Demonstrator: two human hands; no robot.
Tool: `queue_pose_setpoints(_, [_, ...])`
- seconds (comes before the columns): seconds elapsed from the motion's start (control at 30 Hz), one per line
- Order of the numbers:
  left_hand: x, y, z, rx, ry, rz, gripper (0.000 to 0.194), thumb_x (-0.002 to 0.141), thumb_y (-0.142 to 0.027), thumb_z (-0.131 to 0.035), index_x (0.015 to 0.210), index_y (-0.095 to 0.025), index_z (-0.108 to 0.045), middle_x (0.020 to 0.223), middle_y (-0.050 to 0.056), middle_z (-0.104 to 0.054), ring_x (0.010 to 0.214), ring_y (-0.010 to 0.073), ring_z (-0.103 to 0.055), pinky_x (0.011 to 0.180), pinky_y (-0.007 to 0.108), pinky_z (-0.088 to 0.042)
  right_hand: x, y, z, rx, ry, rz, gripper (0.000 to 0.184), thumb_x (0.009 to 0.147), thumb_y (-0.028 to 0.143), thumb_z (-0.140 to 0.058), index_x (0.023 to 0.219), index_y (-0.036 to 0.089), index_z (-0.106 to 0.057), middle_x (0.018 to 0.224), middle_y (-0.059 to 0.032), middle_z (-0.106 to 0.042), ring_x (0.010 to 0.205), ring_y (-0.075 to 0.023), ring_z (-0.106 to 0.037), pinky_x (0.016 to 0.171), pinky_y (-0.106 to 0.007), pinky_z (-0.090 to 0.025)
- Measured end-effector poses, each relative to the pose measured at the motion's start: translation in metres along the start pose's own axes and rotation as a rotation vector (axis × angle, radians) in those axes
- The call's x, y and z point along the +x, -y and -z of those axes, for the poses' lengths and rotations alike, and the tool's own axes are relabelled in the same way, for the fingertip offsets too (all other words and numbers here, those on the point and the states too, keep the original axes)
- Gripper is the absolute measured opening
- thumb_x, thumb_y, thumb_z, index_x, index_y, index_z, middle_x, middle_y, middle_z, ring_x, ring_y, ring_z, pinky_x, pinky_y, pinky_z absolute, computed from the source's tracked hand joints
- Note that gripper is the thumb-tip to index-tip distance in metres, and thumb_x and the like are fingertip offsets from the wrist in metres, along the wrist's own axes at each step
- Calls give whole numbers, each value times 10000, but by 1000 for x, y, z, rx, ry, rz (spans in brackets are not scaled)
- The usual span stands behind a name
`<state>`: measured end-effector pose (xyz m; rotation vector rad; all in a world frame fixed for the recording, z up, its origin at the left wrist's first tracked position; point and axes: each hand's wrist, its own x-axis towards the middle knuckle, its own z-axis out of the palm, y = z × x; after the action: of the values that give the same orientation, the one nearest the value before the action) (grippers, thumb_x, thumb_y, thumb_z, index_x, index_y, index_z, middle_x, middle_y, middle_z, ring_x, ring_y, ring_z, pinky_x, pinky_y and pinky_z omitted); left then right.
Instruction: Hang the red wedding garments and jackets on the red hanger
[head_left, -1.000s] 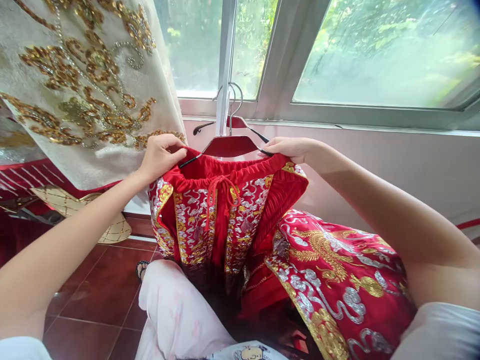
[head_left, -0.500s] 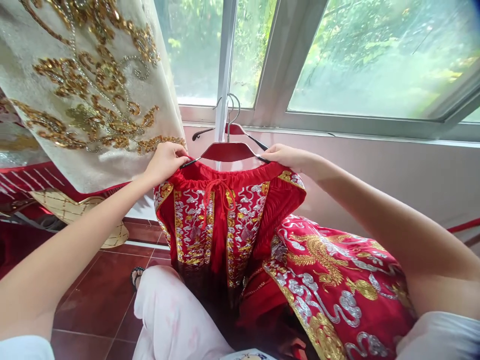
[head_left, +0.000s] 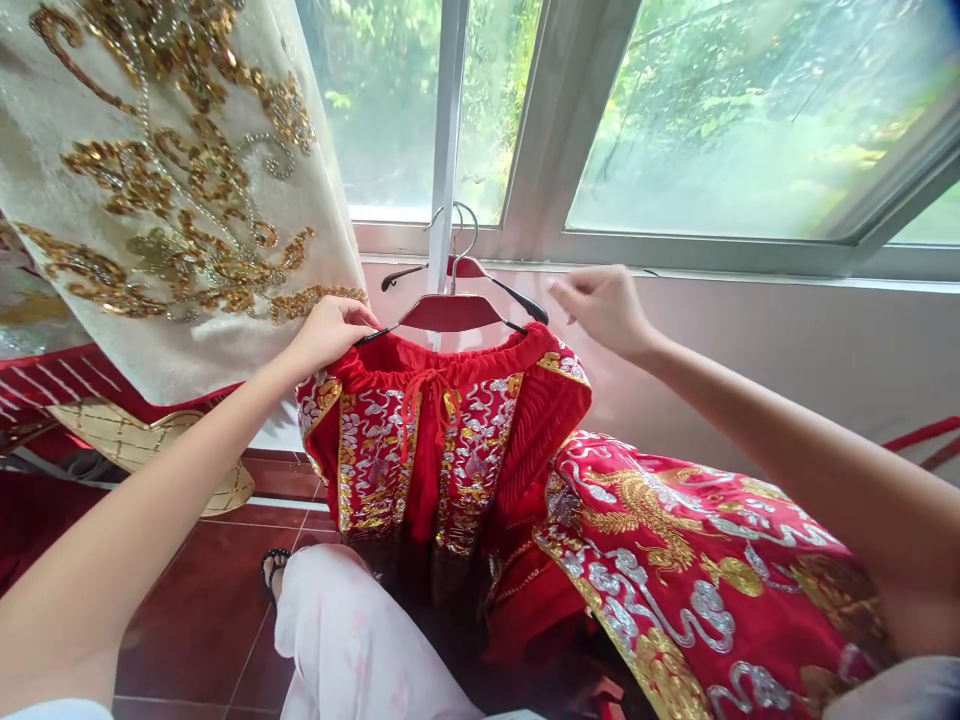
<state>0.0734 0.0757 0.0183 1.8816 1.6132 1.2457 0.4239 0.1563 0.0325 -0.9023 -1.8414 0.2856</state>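
A red skirt (head_left: 390, 450) with gold and silver embroidery and a tied drawstring hangs by its gathered waistband from a hanger (head_left: 450, 313) with a dark red middle and black ends. My left hand (head_left: 339, 325) is closed on the hanger's left end, at the skirt's waistband corner. Just beyond the right corner, my right hand (head_left: 604, 305) is raised in the air, its fingers curled with nothing visible in them. A second hanger (head_left: 517, 295) hangs right behind the first. To the right lies a red embroidered garment (head_left: 675, 560) with a golden bird.
A white vertical pole (head_left: 448, 120) stands behind the hangers, before the window (head_left: 720, 130) and pink wall (head_left: 712, 350). On the left hangs a cream cloth (head_left: 225, 350) with gold sequins. My leg (head_left: 360, 630) is below, over the red tiled floor (head_left: 195, 590).
My right hand has let go of the hanger's right end and lifted off to the right. My left hand keeps its grip. The skirt has shifted slightly left in view.
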Motion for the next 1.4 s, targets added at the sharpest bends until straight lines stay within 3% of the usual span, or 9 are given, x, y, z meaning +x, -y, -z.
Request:
queue_pose_setpoints(0.23, [-8, 7, 5, 114, -21, -129, 323, 748, -431, -582, 827, -148, -715, 844, 67, -716, 817, 214, -633, 783, 316, -492, -29, 2, -25, -76, 441, -216, 615, 819, 715, -392, 529, 173, -433, 510, -1, -422, 501, -93, -365, 498, -250, -275])
queue_pose_setpoints(0.4, [-30, 6, 35, 91, 270, -81, 453, 768, -530, -585, 1069, -208, -688, 1070, 58, -696, 993, 240, -621, 850, 322, -495, -39, 5, -37, -35, 246, -127, 662, 807, 777, -296, 518, 184, -358, 511, 9, -351, 507, -89, -315, 503, -250, -260])
queue_pose_setpoints(0.53, [-43, 0, 49, 130, 412, 7, 459, 794, -566, -536, 1005, -188, -690, 944, 65, -710, 838, 225, -643, 730, 325, -520, -45, 3, -46, -66, 125, -86, 684, 798, 811, -251, 494, 198, -265, 496, 16, -278, 497, -82, -253, 498, -257, -236])
queue_pose_setpoints(0.6, [-48, 1, 42, 291, 325, -66, 451, 826, -544, -489, 965, -169, -697, 911, 76, -716, 838, 242, -639, 767, 365, -521, -49, 2, -51, -95, 52, -80, 686, 801, 814, -243, 490, 204, -228, 492, 19, -249, 492, -81, -228, 497, -262, -218])
queue_pose_setpoints(0.83, [-64, 39, -15, 552, -390, -401, 437, 940, -329, -323, 1182, -151, -640, 1163, 144, -682, 1107, 258, -608, 1018, 442, -428, -54, 12, -54, -220, -95, -61, 627, 897, 708, -195, 516, 212, -250, 478, 10, -286, 482, -107, -243, 538, -288, -200])
queue_pose_setpoints(1.0, [-57, 64, -25, 427, -394, -399, 411, 928, -373, -387, 1195, -196, -645, 1197, 113, -675, 1142, 246, -603, 1037, 412, -419, -50, 11, -41, -309, -55, -75, 579, 921, 621, -250, 516, 208, -262, 491, 5, -314, 494, -113, -243, 558, -288, -190])
queue_pose_setpoints(1.13, [-43, 56, 2, 198, -152, -226, 362, 841, -452, -531, 1110, -260, -680, 1125, 36, -707, 1033, 243, -636, 926, 353, -481, -39, -4, -31, -258, 144, -120, 546, 905, 591, -339, 531, 193, -333, 525, 11, -367, 533, -105, -319, 555, -263, -218])
queue_pose_setpoints(1.27, [-32, 33, 20, 209, 126, -11, 354, 757, -527, -616, 798, -184, -691, 719, 23, -684, 649, 182, -565, 597, 268, -427, -32, -9, -25, -98, 445, -100, 473, 858, 563, -464, 599, 167, -460, 579, 31, -415, 564, -87, -350, 549, -236, -254])
queue_pose_setpoints(1.4, [-36, 27, 5, 533, -179, -129, 380, 837, -511, -504, 761, -167, -646, 733, 46, -639, 713, 204, -540, 667, 307, -392, -40, 1, -27, -187, 259, -70, 405, 871, 475, -478, 644, 149, -559, 585, 25, -478, 573, -88, -388, 566, -236, -293])
